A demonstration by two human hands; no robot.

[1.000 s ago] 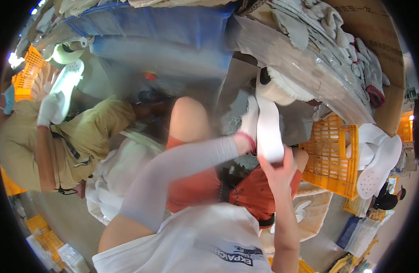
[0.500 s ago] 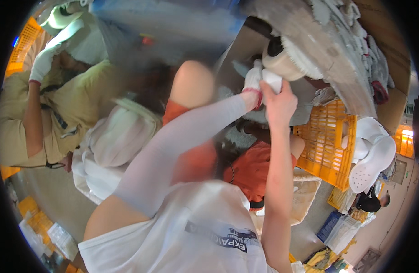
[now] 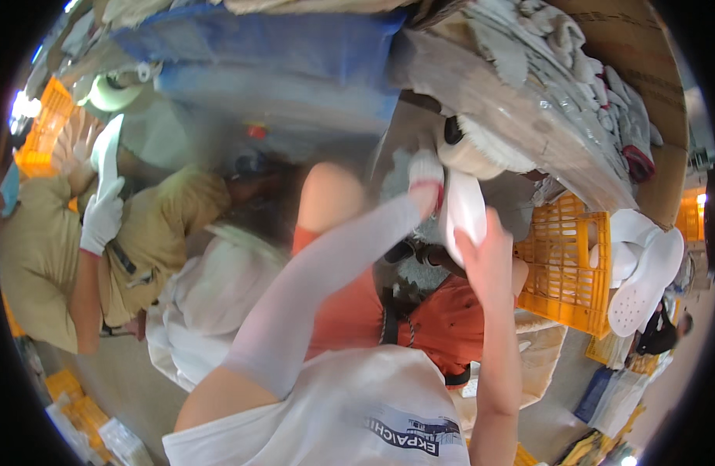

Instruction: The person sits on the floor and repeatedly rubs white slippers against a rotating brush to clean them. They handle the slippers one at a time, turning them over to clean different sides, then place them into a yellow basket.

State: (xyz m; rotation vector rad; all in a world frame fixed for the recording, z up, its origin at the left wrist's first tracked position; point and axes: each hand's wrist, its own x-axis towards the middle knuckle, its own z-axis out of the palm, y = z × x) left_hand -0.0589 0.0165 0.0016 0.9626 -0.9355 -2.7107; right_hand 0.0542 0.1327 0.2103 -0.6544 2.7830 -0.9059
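Note:
My bare right hand grips a smooth, long white shoe by its near end, thumb on one face and fingers around the far side. Beside the shoe's far end is my left hand, in a white glove with a red cuff. Its fingers are turned away and hidden, so I cannot tell whether it also grips the shoe. Just beyond both hands sits a pale round wheel with a fluffy white edge and a dark hub. The shoe's far end lies close to this wheel; contact between them is unclear.
A yellow crate stands on the right, with perforated white clogs beside it. White bags lie left of my legs. A co-worker's gloved hand holds a white sole at far left. Gloves and cardboard fill the upper right.
The shoe has come away from my left hand's front and now points lengthwise, showing more of its length. My right hand has moved nearer to me. The co-worker's gloved hand has shifted too.

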